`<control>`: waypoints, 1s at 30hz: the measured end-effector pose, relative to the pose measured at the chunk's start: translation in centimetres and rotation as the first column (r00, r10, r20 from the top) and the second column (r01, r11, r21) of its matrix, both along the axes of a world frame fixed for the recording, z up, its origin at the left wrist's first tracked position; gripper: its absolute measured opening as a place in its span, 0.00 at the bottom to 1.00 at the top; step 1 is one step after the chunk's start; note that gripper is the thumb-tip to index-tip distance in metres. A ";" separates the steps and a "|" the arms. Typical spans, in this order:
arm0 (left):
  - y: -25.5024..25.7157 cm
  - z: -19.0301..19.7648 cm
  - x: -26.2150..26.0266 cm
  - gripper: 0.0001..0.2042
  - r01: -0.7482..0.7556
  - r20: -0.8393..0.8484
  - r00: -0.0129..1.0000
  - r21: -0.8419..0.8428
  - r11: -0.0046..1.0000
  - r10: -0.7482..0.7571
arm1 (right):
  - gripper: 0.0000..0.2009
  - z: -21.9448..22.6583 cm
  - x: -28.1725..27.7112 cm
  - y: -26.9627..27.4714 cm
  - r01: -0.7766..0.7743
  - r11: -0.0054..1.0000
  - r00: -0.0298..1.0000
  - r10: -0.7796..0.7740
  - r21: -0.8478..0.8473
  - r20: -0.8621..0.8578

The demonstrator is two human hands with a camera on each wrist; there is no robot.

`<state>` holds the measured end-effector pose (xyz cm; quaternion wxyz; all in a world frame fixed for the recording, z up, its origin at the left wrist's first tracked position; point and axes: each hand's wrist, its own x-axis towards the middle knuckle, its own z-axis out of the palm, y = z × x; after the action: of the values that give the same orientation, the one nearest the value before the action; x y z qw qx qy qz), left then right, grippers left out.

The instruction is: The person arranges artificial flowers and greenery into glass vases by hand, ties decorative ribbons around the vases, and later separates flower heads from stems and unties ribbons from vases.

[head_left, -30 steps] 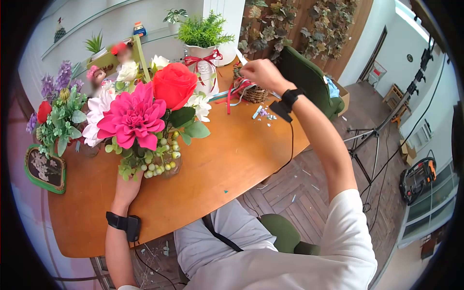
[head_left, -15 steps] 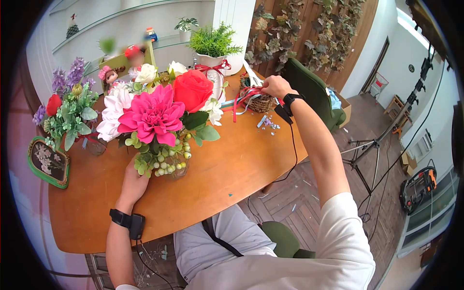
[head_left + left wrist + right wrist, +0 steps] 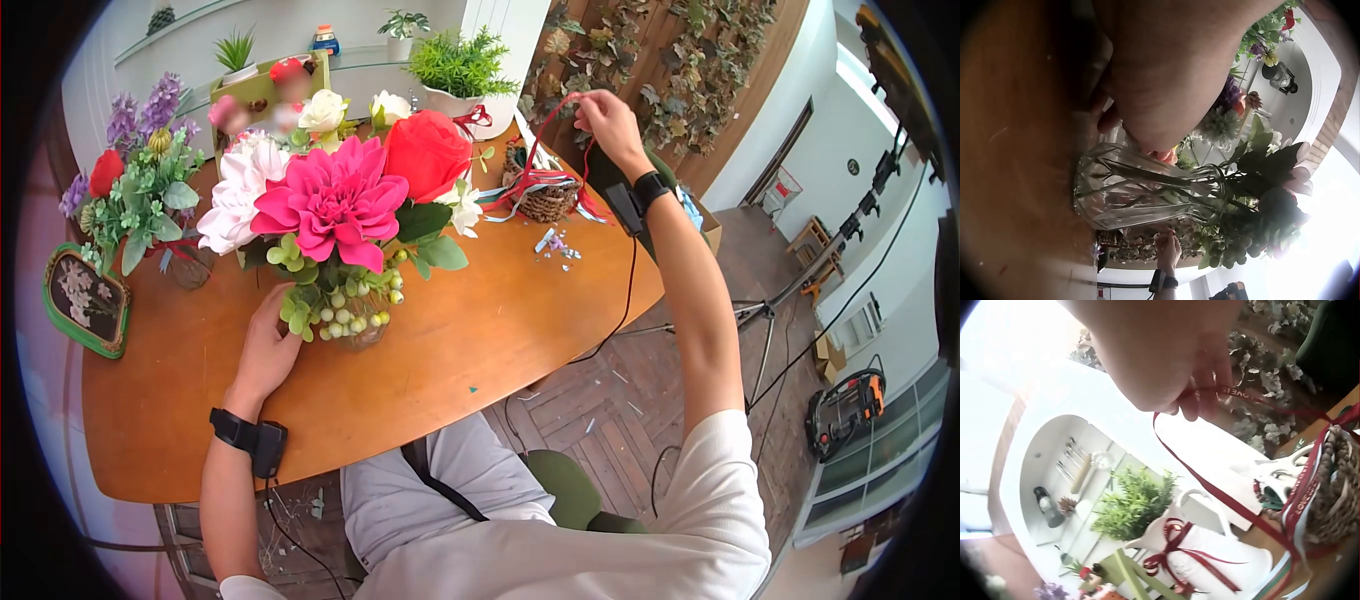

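A thin red ribbon point(image 3: 543, 132) with printed lettering is pinched in my right hand point(image 3: 608, 122), raised above the woven basket point(image 3: 548, 200). The ribbon loops down from my fingers to the basket, where more red and pale ribbons lie tangled. White-handled scissors point(image 3: 1282, 469) stand in the basket. My left hand point(image 3: 268, 348) rests low beside the clear glass vase point(image 3: 1147, 187), its fingertips close to the tabletop and partly hidden. The vase holds a large bouquet with a pink flower point(image 3: 335, 200), a red rose point(image 3: 428, 155), white blooms and green berries.
On the wooden table point(image 3: 430, 350), small paper scraps point(image 3: 558, 245) lie before the basket. A second bouquet point(image 3: 140, 200) and a green-framed picture point(image 3: 88, 300) stand at left. Behind are a white pitcher with a green plant point(image 3: 460, 68) and a green chair point(image 3: 1335, 344).
My right hand went down to the basket, then rose with a red ribbon drawn up from it. My left hand stays by the vase. The head view has shifted slightly.
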<state>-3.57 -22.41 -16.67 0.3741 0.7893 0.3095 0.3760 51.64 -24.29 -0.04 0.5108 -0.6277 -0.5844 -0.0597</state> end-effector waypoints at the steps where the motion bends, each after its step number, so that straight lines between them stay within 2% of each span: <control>1: 0.0 0.0 0.0 0.18 -0.003 0.018 1.000 -0.027 1.000 0.003 | 0.15 0.8 -0.9 -0.5 0.001 1.000 1.000 -0.001 -0.003 0.000; 3: 0.0 -0.2 0.0 0.17 -0.023 -0.002 1.000 0.009 1.000 0.023 | 0.14 2.5 -3.3 -1.8 -0.063 0.998 0.996 0.061 -0.030 -0.071; 5: 0.0 -0.4 -0.2 0.17 -0.043 -0.026 0.999 0.042 0.998 0.044 | 0.14 2.9 -4.3 -2.1 -0.076 0.997 0.995 0.075 -0.010 -0.071; 7: 0.1 -0.1 -0.3 0.17 -0.035 -0.103 0.994 0.076 0.996 0.043 | 0.15 3.2 -5.1 -2.2 -0.046 0.999 0.981 0.040 0.025 0.189; 8: 0.2 0.0 -0.1 0.17 -0.042 -0.110 0.993 0.068 0.997 0.050 | 0.17 3.5 -6.4 -2.8 0.005 1.000 0.974 -0.010 0.024 0.225; 9: 0.1 0.1 0.2 0.17 0.005 -0.062 0.998 0.095 0.995 0.001 | 0.17 3.5 -7.6 -3.3 -0.051 0.998 0.971 0.045 0.020 0.234; 11: 0.0 0.0 0.2 0.17 0.032 -0.008 0.999 0.155 0.987 -0.031 | 0.16 3.5 -8.6 -3.7 -0.034 0.999 0.946 0.042 -0.031 0.323; 13: 0.2 -0.6 0.1 0.17 0.013 -0.051 0.999 0.205 0.979 -0.003 | 0.15 3.1 -9.8 -3.8 -0.055 0.998 0.934 0.067 -0.044 0.350; 14: 0.7 -0.8 0.0 0.16 0.056 -0.023 0.998 0.200 0.978 -0.053 | 0.14 2.9 -9.0 -3.3 -0.108 0.991 0.937 0.127 -0.076 0.325; 15: 0.5 -0.9 -1.1 0.16 0.015 -0.046 0.999 0.192 0.981 -0.007 | 0.14 2.5 -8.5 -2.7 -0.147 0.984 0.937 0.172 -0.104 0.304; 17: 0.8 -1.0 -0.3 0.15 0.057 0.011 0.998 0.056 0.997 -0.058 | 0.14 2.5 -9.1 -3.0 -0.074 0.985 0.944 0.120 -0.158 0.307; 18: 1.0 -1.0 -0.2 0.15 0.055 -0.028 0.998 0.167 0.984 -0.051 | 0.14 2.4 -8.9 -3.0 -0.083 0.983 0.932 0.136 -0.166 0.335; 19: 0.7 -0.7 -0.1 0.15 0.023 -0.049 0.999 0.126 0.992 -0.017 | 0.14 2.5 -9.0 -3.4 -0.085 0.981 0.920 0.145 -0.176 0.365; 21: 0.7 -0.9 0.3 0.15 0.052 0.038 0.998 0.119 0.992 -0.057 | 0.14 2.3 -8.8 -3.5 -0.076 0.987 0.878 0.135 -0.145 0.459; 22: 0.3 -0.6 0.5 0.15 0.079 0.049 0.995 0.123 0.989 -0.085 | 0.14 2.6 -8.8 -3.7 -0.048 0.979 0.867 0.139 -0.197 0.479; 24: -0.5 0.2 0.3 0.14 -0.021 -0.054 0.998 0.088 0.996 0.026 | 0.13 2.8 -8.4 -3.7 0.006 0.960 0.824 0.154 -0.279 0.545; 25: -0.5 0.4 0.2 0.14 -0.013 -0.051 0.999 0.089 0.996 0.017 | 0.13 2.6 -8.0 -3.4 0.034 0.951 0.789 0.163 -0.307 0.592; 27: -0.4 0.7 -0.1 0.17 -0.033 -0.118 0.993 -0.034 0.999 0.028 | 0.12 2.0 -7.4 -3.3 0.057 0.954 0.747 0.155 -0.295 0.646; 29: -0.4 0.3 0.0 0.13 -0.016 -0.082 0.996 0.027 1.000 0.018 | 0.11 1.5 -6.9 -3.0 0.140 0.949 0.614 0.142 -0.284 0.776; 30: -0.3 0.2 0.1 0.10 -0.004 -0.049 0.999 0.087 0.996 0.008 | 0.11 1.3 -6.7 -2.7 0.200 0.930 0.599 0.133 -0.308 0.790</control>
<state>-3.52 -22.75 -16.49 0.3304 0.8130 0.3043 0.3706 44.98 -27.04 1.23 0.0676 -0.6283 -0.7387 -0.2344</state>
